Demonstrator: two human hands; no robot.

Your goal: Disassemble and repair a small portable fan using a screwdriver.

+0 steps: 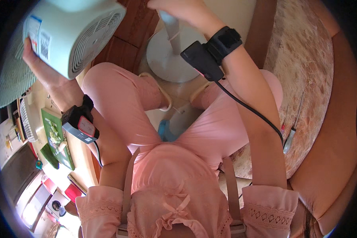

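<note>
A pale blue-green fan motor housing (63, 35) with a slotted round vent and stickers fills the upper left. My left hand (53, 81) supports it from below, one digit up along its outer edge. Behind the housing, part of the ribbed round grille (18, 71) shows. The fan's pole (171, 33) rises from a round white base (162, 59) on the floor between my feet. My right hand (182, 8) closes over the pole's blue upper part, though the frame's top edge cuts off most of its fingers. Black devices with cables are strapped to both wrists.
On my right, a brown-and-white mottled round surface (305, 71) carries a screwdriver (290, 139) and a thinner red-handled tool (283, 127). At left stands a table with a green picture book (57, 137). Dark reddish wooden panels (123, 49) are beyond my knees.
</note>
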